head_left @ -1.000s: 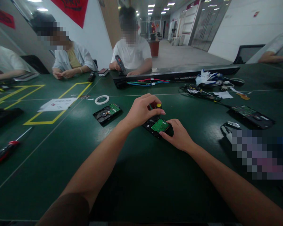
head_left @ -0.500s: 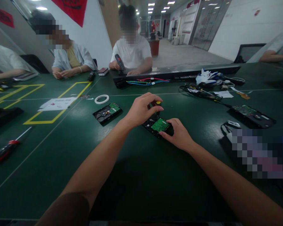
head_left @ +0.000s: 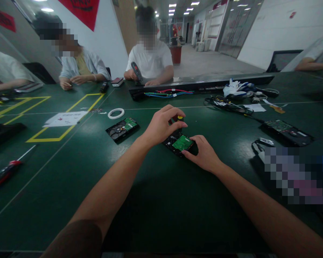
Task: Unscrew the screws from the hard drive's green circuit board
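Green tabletop (head_left: 70, 168), drive (head_left: 182, 142) against right hand (head_left: 206, 154).

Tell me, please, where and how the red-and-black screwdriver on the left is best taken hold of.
I would grip the screwdriver by its thick handle, from above: it lies on the table, its thin shaft pointing away and rightward, and nothing visible covers the handle.

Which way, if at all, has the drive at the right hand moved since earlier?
No, the drive has not visibly moved, judged against the white ring.
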Demonstrator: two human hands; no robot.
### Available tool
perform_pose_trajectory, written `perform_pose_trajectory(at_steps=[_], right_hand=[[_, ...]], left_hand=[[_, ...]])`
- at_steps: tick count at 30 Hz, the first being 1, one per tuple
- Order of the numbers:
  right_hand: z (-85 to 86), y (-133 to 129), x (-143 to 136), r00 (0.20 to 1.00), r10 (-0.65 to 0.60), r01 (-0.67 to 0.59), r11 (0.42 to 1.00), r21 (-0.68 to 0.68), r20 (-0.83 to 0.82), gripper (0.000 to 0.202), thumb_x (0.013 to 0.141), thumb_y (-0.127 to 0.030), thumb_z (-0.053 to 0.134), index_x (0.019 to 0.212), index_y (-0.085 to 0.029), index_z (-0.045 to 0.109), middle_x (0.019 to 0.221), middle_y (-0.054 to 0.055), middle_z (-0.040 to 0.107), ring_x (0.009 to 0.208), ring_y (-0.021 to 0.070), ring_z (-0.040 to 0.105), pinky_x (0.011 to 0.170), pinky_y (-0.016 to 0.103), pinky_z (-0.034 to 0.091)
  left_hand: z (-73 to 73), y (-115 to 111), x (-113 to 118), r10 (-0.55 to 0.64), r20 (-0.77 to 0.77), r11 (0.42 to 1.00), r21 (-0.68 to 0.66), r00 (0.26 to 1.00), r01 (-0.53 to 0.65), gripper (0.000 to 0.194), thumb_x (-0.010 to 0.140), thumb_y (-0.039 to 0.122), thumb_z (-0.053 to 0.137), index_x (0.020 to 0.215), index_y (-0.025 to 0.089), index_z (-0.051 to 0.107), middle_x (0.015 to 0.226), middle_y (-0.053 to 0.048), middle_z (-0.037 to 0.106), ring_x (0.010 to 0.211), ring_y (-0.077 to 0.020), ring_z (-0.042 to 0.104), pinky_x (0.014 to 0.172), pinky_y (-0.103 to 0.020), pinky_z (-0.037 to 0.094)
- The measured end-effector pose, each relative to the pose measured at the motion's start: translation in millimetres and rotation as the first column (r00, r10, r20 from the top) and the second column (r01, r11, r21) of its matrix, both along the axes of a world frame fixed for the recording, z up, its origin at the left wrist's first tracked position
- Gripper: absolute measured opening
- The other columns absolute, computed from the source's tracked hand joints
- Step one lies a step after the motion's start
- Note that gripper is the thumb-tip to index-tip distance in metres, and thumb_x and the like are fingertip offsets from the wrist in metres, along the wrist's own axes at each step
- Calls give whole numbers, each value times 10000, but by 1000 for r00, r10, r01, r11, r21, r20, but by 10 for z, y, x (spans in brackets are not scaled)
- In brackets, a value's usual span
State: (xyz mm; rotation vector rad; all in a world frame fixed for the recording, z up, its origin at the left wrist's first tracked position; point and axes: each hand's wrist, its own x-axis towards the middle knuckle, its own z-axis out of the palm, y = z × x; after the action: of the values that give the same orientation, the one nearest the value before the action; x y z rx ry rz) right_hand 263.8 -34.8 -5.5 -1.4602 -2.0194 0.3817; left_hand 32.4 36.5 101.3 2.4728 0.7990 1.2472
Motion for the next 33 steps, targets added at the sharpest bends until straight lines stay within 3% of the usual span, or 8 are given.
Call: perform_pose_trajectory(at_steps=[5, 15, 20, 26, 33], right_hand=[[-9, -4, 4, 1000, 1, -1, 1000, 9, -2, 527, 893, -525, 761, 1302, -241, 589, 1306, 125, 606, 1190, 315, 618, 998, 517, 563], [-14, -7, 4, 1000, -7, 7, 1000, -4, -1, 542, 888, -524, 765, 1310, -234, 585, 1329, 123, 594, 1182, 309, 624, 996, 515, 569], [-9, 2, 1, 1000, -2, 2, 1000, 13, 15, 509, 883, -506, 773, 1277, -235, 597, 1282, 123, 613, 1180, 316, 623, 1005, 523, 563], [-31, 4, 9, 1000, 1, -1, 1000, 19, 13, 504, 889, -520, 764, 1276, -244, 594, 1278, 120, 616, 1164, 314, 624, 982, 523, 568], [-29, 5, 7, 1000, 5, -5, 1000, 10, 16, 531, 889, -529, 763, 1287, -226, 585, 1299, 129, 611, 1174, 310, 617, 990, 505, 561]], left_hand=[[9, 1, 3, 21, -14, 1000, -4, 1000, -21, 155, 934, 250, 776, 1080, 223, 730, 1081, -51, 717, 955, -189, 686, 827, -332, 577], [-13, -14, 14, 2, 38, 1000, 3, 999, -2, 259, 830, 303, 903, 911, 193, 682, 964, -23, 663, 809, -158, 656, 729, -306, 565], [1, -9, 11, 16, 9, 1000, 0, 1000, -16, 172, 913, 261, 811, 1059, 209, 736, 1066, -52, 712, 940, -189, 695, 812, -332, 594], [-28, 14, 15, 12, -15, 999, 48, 1000, -11, 300, 960, 155, 714, 1253, 221, 726, 1145, -62, 737, 989, -186, 704, 912, -355, 585], [-14, -8, 23, 47, -10, 998, 35, 999, -47, 158, 928, 218, 779, 1083, 213, 752, 1075, -52, 736, 935, -187, 696, 853, -342, 587]])
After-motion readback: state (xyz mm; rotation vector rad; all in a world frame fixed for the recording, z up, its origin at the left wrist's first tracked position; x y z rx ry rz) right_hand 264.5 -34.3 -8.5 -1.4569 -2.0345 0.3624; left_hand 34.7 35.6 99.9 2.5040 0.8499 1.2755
